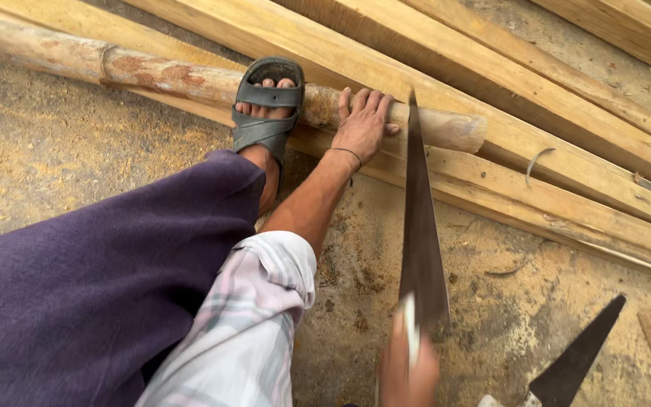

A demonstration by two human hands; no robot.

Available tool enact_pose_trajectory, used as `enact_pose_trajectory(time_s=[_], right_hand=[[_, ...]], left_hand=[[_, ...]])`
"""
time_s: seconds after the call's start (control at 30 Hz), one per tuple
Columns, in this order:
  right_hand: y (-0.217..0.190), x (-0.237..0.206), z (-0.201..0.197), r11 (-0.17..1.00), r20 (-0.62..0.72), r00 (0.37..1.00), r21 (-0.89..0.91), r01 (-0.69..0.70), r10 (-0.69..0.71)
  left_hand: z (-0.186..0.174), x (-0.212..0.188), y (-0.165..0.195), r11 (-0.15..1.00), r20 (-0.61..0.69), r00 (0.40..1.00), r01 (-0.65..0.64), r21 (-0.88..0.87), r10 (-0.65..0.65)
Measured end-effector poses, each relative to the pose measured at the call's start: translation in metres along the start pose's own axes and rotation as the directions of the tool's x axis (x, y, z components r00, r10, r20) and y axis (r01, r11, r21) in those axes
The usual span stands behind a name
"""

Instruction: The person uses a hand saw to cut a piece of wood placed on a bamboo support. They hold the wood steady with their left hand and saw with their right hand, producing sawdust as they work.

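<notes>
Gripped in the right hand (408, 373), a handsaw (420, 234) is being held by its handle, the hand blurred, with the blade's tip resting on a round wooden pole (160, 74). The pole is being pressed flat under the open left hand (363, 124) and pinned by a sandalled foot (267, 105), lying across sawn planks (491, 75) above sawdust-strewn ground (54, 151). A second saw (576, 354) is lying nearby. Judging by this, the cut near the pole's end is being started; steady, straight strokes are being called for.
</notes>
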State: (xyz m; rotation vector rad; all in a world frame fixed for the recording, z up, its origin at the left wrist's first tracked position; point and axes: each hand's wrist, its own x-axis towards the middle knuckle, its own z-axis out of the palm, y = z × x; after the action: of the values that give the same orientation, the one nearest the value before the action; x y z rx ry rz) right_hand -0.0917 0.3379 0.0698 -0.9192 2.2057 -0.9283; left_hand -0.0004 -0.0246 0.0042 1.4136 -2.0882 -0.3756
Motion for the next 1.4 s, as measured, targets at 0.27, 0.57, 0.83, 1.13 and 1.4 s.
enact_pose_trajectory(time_s=[0.27,0.57,0.83,1.13,1.4], right_hand=[[-0.066,0.033,0.001,0.992,0.042,0.993,-0.055,0.115,-0.113],[-0.031,0.029,0.018,0.993,-0.008,0.994,-0.013,0.113,-0.113],[-0.04,0.02,0.0,1.0,0.038,0.999,-0.024,0.016,-0.015],[-0.041,0.035,0.023,0.984,-0.022,0.985,0.031,0.174,-0.173],[-0.002,0.003,-0.004,0.977,-0.006,0.986,-0.134,-0.166,0.166]], left_hand=[[0.001,0.005,0.0,1.0,0.007,1.0,0.022,0.006,-0.022],[0.003,0.004,-0.002,0.999,-0.06,0.998,-0.023,0.04,0.026],[-0.006,0.001,0.003,1.0,-0.003,1.0,0.025,-0.015,-0.026],[-0.003,-0.003,0.002,1.0,0.029,0.999,0.014,-0.003,-0.013],[0.017,0.008,-0.01,0.999,-0.013,1.0,0.008,-0.033,-0.008]])
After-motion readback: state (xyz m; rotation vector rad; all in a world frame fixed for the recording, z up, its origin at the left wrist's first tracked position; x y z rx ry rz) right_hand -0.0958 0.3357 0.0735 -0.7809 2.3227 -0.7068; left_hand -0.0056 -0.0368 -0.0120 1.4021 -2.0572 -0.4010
